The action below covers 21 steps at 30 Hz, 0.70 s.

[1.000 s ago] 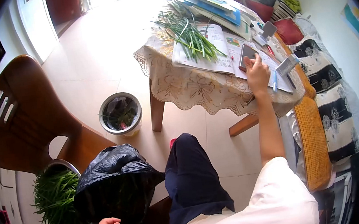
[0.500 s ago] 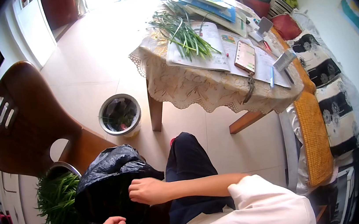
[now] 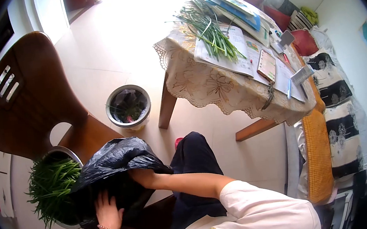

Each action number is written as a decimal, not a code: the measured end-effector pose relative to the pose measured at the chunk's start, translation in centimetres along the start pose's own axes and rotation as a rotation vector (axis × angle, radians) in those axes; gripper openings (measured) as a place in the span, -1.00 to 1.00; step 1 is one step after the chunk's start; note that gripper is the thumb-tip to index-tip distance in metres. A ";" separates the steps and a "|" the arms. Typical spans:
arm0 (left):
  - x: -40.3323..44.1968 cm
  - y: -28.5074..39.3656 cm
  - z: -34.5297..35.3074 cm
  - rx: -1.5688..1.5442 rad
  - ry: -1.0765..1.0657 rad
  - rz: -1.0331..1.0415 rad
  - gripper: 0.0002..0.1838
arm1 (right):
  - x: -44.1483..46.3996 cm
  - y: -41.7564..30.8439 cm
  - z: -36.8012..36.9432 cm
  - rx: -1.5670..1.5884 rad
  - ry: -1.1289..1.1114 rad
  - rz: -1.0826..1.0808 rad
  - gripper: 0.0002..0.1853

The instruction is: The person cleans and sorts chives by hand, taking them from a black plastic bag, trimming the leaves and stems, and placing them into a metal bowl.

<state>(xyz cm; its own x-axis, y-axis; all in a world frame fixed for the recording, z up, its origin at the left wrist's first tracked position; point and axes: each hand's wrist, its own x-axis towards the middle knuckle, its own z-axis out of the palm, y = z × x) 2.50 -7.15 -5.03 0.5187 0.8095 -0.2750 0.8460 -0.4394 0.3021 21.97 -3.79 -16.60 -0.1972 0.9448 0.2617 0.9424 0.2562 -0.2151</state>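
A black plastic bag (image 3: 120,155) lies open in front of me, its inside dark. My left hand (image 3: 108,211), with a bead bracelet at the wrist, lies against the bag's near side with its fingers spread. My right hand (image 3: 143,178) reaches in under the bag's upper edge; its fingers are hidden. Left of the bag, a metal bowl (image 3: 76,157) holds a heap of long green leaves (image 3: 56,188). More green stalks (image 3: 215,36) lie across an open book (image 3: 203,51) on the table. A phone (image 3: 266,65) rests face up on the pages.
A brown wooden chair (image 3: 32,95) stands at the left. Beyond the bag, a lined bin (image 3: 128,107) sits on the floor. The table (image 3: 198,83) has a lace cloth, stacked books (image 3: 244,12) and pens. A couch with cushions (image 3: 304,43) runs along the right.
My right hand has left the phone on the table and moved down into the bag. My left hand has moved forward onto the bag, its fingers now spread. The view has shifted slightly.
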 end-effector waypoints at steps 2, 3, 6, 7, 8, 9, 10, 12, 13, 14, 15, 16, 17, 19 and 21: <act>0.2 -0.1 -0.1 0.205 0.033 -0.092 -0.43 | 0.6 0.5 -2.1 0.023 -0.344 -0.027 -0.66; 0.3 -0.1 -0.2 0.195 0.050 -0.135 -0.39 | 1.0 0.6 -3.3 0.065 -0.485 -0.003 -0.63; -0.3 0.4 -1.0 0.256 0.073 -0.148 -0.41 | 1.4 1.2 -2.5 0.184 -0.420 -0.052 -0.72; -0.3 0.4 -1.2 0.257 0.065 -0.157 -0.41 | 1.5 1.3 -1.5 0.226 -0.426 -0.063 -0.75; -0.3 0.4 -1.2 0.197 0.038 -0.129 -0.42 | 1.5 1.5 -0.5 0.269 -0.433 -0.074 -0.78; -0.7 0.3 -1.1 0.134 0.004 -0.119 -0.43 | 2.0 1.8 -2.4 0.268 -0.478 -0.229 -0.80; -0.9 0.4 -1.2 0.134 0.030 -0.095 -0.44 | 2.5 1.9 -2.1 0.238 -0.589 -0.257 -0.79; -1.3 0.4 -1.2 0.108 0.021 -0.080 -0.49 | 4.0 1.1 -6.3 0.395 -0.805 -0.050 -0.79; -1.4 0.5 -1.4 0.082 -0.038 -0.084 -0.51 | 4.2 1.3 -5.4 0.397 -0.798 -0.068 -0.76; -1.6 0.2 -0.8 0.068 -0.040 -0.059 -0.53 | 4.9 1.3 -6.0 0.397 -0.800 -0.120 -0.71; -1.6 0.2 -0.5 0.029 -0.048 -0.036 -0.54 | 5.2 1.7 -5.6 0.497 -0.860 -0.057 -0.63; -1.5 0.4 -0.5 0.008 -0.084 -0.022 -0.55 | 5.3 2.5 -4.8 0.493 -0.837 -0.123 -0.57; -1.4 0.4 -0.6 0.003 -0.137 -0.014 -0.56 | 5.2 3.4 -3.3 0.557 -0.773 -0.160 -0.50; -1.5 0.2 -0.2 0.003 -0.220 0.002 -0.59 | 6.4 3.0 -6.1 0.511 -0.909 -0.035 -0.43; -1.4 -0.1 -0.2 -0.002 -0.283 -0.011 -0.60 | 7.1 3.3 -6.7 0.347 -0.944 -0.051 -0.49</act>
<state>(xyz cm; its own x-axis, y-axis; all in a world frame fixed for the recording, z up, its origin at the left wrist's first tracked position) 1.64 -8.20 -4.50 0.5238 0.6731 -0.5220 0.8515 -0.4306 0.2992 25.55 2.39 -9.14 -0.5102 0.6677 -0.5421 0.8258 0.2044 -0.5256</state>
